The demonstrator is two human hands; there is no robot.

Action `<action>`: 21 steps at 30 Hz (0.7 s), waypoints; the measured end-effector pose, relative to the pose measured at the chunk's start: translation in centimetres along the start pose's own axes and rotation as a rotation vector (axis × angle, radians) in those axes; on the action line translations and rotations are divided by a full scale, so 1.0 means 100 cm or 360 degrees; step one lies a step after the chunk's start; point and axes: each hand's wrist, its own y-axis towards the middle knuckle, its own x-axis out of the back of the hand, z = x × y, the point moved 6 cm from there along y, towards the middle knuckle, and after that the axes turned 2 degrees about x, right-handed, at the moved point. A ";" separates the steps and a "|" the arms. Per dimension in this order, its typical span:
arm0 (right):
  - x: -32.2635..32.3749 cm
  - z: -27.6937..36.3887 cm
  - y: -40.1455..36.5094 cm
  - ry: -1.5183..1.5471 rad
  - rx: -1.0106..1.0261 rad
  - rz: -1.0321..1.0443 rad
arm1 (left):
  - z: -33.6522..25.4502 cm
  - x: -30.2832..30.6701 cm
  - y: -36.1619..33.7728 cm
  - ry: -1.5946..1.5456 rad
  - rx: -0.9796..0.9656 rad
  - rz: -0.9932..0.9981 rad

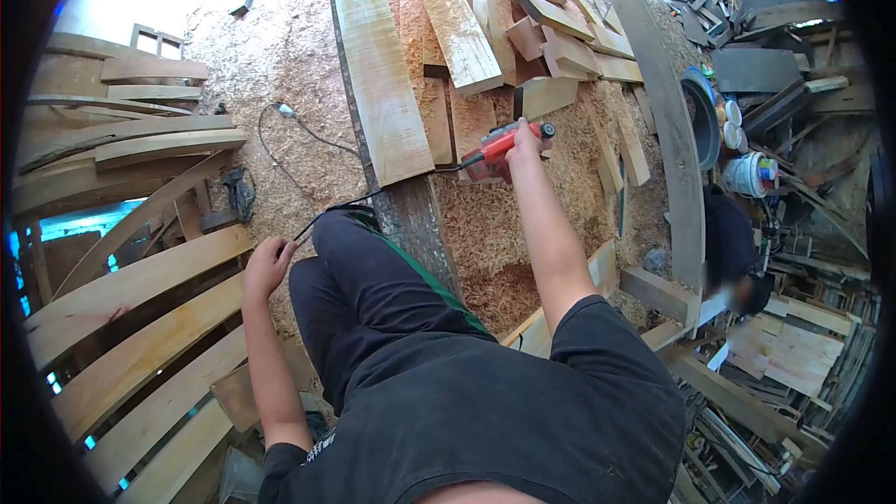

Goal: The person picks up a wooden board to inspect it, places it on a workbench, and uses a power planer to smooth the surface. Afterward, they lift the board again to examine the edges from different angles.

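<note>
My right hand [525,142] is wrapped round the handle of a red electric planer [493,146], which is over the shavings to the right of a long board. The planer's black cord [359,198] runs left across the end of the board and over my knee. My left hand [268,266] is closed on the cord beside my leg. The long pale board [381,75] lies on a dark beam [411,224], its near end close to my knees. The planer's underside is hidden.
Several cut timber pieces [457,23] lie beyond the planer. Wood shavings [490,252] cover the ground. Curved planks [149,285] are stacked at left. A long beam [667,121], buckets [744,175] and another person [733,243] are on the right. A loose cord with a plug [285,110] lies ahead.
</note>
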 end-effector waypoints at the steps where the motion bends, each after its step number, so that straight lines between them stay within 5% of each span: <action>1: 0.000 0.002 -0.003 0.0004 -0.0010 0.0017 | 0.012 -0.010 0.012 -0.0013 0.0002 0.0042; 6: 0.009 -0.009 0.016 -0.0158 -0.0230 0.0234 | 0.029 -0.040 0.059 0.0005 0.0198 0.0458; 10: 0.015 -0.015 0.030 -0.0252 -0.0343 0.0422 | 0.001 -0.059 0.097 0.0170 0.0303 0.0501; 13: 0.021 -0.016 0.013 -0.0263 -0.0320 0.0525 | -0.064 -0.051 0.109 0.0126 0.0095 0.0136; 16: 0.026 -0.015 -0.002 -0.0212 0.0135 0.0447 | -0.125 -0.054 0.107 -0.0148 -0.0298 -0.0252; 18: 0.036 0.010 -0.057 -0.0790 0.1104 0.0082 | -0.153 -0.060 0.102 -0.0201 -0.0399 -0.0337; 21: 0.002 0.011 -0.158 -0.1357 0.1606 0.1134 | -0.167 -0.080 0.102 -0.0303 -0.0564 -0.0438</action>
